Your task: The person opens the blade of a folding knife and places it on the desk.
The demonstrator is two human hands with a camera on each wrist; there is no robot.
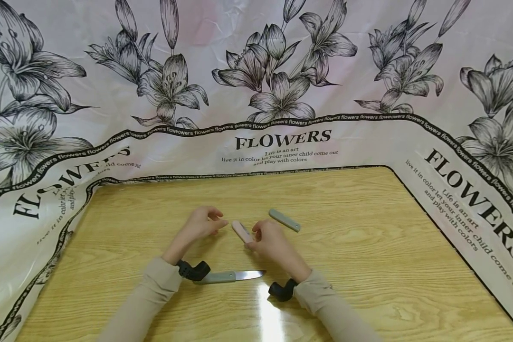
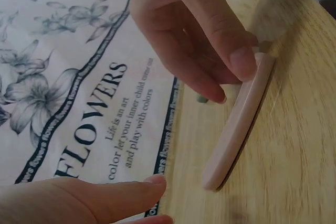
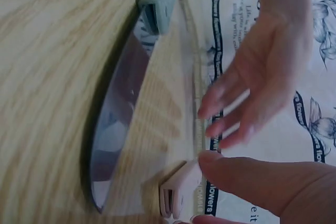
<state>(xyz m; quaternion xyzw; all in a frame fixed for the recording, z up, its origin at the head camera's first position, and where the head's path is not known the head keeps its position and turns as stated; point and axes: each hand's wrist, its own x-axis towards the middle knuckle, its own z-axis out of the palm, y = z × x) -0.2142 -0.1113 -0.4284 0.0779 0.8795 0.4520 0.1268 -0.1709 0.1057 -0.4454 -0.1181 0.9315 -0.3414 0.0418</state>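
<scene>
My right hand [image 1: 271, 244] pinches the near end of a pink folding knife [image 1: 241, 232], its blade folded away. In the left wrist view the right thumb presses on the end of the pink handle [image 2: 239, 124], which lies close over the table. To its left my left hand [image 1: 203, 222] hovers with loosely bent fingers, holding nothing, its thumb short of the handle's far end. Nearer my body lies a green-handled knife [image 1: 228, 277] with its blade out, pointing right; the left wrist camera partly covers its handle. The right wrist view shows this blade [image 3: 123, 103] up close.
Beyond my right hand a second green folding knife [image 1: 284, 220] lies folded on the wooden table [image 1: 367, 247]. A white cloth [image 1: 282, 156] printed with flowers and lettering borders the table at the back and both sides.
</scene>
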